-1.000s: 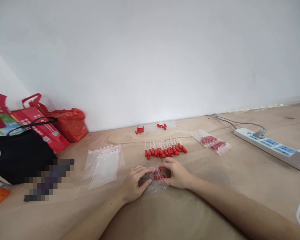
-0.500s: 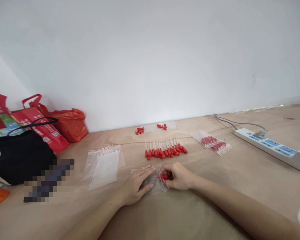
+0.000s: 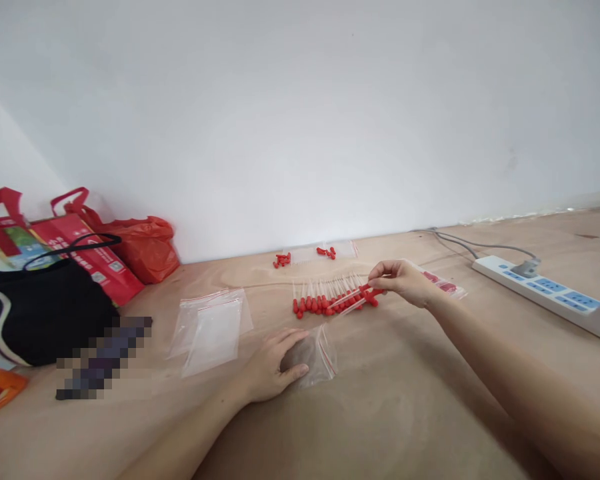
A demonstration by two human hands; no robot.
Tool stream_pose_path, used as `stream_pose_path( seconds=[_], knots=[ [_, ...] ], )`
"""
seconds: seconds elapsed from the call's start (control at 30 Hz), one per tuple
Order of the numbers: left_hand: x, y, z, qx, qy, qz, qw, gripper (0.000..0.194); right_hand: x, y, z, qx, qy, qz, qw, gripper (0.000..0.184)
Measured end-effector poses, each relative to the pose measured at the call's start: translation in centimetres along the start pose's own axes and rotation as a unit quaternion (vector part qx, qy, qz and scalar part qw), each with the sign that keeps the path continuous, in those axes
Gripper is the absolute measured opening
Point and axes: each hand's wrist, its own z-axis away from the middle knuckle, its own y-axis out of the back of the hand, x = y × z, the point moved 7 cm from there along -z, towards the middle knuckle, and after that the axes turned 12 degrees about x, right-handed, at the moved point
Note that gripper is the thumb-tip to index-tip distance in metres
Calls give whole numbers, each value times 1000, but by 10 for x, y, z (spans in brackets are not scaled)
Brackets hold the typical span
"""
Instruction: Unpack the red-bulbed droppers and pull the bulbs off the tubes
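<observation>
My right hand [image 3: 397, 283] pinches droppers with red bulbs [image 3: 367, 293], their thin clear tubes slanting down to the left. Beneath them a row of more such droppers [image 3: 323, 305] lies on the table, tubes toward the wall. My left hand [image 3: 277, 365] rests with thumb and fingers apart on a clear zip bag [image 3: 319, 359], covering its left part. The bag's red-striped mouth faces right. Partly behind my right hand lies a zip bag holding red-bulbed items [image 3: 443, 283].
Flat zip bags [image 3: 213, 333] overlap on the left. Near the wall lie small red bulbs [image 3: 282, 260] and another clear bag [image 3: 305, 253]. A power strip [image 3: 540, 290] with a grey cable stands at right. Carrier bags [image 3: 145, 250] and a black bag [image 3: 50, 310] fill the left edge.
My right hand has moved from the zip bag's mouth up and right to the dropper row, with droppers in its fingers. My left hand stays at the bag.
</observation>
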Motion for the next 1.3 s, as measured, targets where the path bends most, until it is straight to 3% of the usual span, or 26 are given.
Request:
stream_pose_path(
  seconds=[0.1,0.2,0.27,0.37,0.43,0.6,0.7,0.8,0.9,1.0,1.07,1.17,1.23,1.3],
  knots=[
    [-7,7,-6,49,40,6,998,38,-6,6,-6,106,82,9,991,22],
    [-16,10,-11,94,61,1,994,20,-15,-8,0,167,236,109,951,16],
    [-14,9,-12,92,39,5,995,15,-18,-31,10,139,353,215,900,15],
    [-1,4,-11,47,-23,39,998,12,-9,-66,24,35,470,336,815,27],
    [11,-2,-7,-4,-68,68,995,19,1,-78,28,-8,495,362,790,29],
    [33,-19,5,-115,-133,71,982,37,10,-91,34,-34,517,371,770,28],
    [30,-20,3,-92,-118,50,988,35,6,-90,33,-19,506,361,783,26],
    [12,-4,-7,35,-41,21,998,25,-2,-71,22,39,467,363,805,26],
    [-13,10,-12,111,44,7,993,18,0,-27,-1,128,365,403,830,23],
    [-32,13,-13,85,104,13,991,29,14,25,-21,201,209,502,815,17],
    [-42,11,-12,50,142,26,988,37,26,48,-27,182,128,568,792,25],
    [-50,11,-8,1,174,52,983,33,45,61,-28,91,40,650,753,41],
    [-54,21,-6,14,184,70,980,24,51,61,-26,60,14,675,735,37],
    [-64,41,-3,71,209,100,970,26,52,57,-24,61,9,683,728,26]
  ],
)
